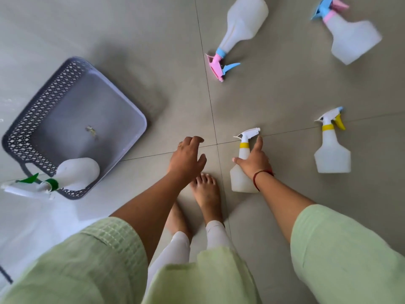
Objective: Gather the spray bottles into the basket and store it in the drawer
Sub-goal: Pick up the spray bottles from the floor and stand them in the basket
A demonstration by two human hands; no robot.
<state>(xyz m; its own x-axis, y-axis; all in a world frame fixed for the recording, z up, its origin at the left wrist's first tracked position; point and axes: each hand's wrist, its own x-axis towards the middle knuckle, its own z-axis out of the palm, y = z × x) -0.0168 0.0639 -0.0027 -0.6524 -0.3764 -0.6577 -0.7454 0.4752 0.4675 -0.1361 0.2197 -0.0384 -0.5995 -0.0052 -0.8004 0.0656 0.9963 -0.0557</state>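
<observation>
A grey perforated basket sits on the floor at the left. One white bottle with a green collar lies in its near corner, nozzle poking over the rim. My right hand wraps the neck and shoulder of a white bottle with a yellow collar lying on the tiles. My left hand hovers above the floor with fingers spread, holding nothing. Another yellow-collared bottle lies to the right. Two bottles with pink and blue triggers lie farther off, one at top centre, one at top right.
The floor is grey tile with dark grout lines. My bare feet stand between my hands, close to the held bottle. A dark object edge shows at the lower left.
</observation>
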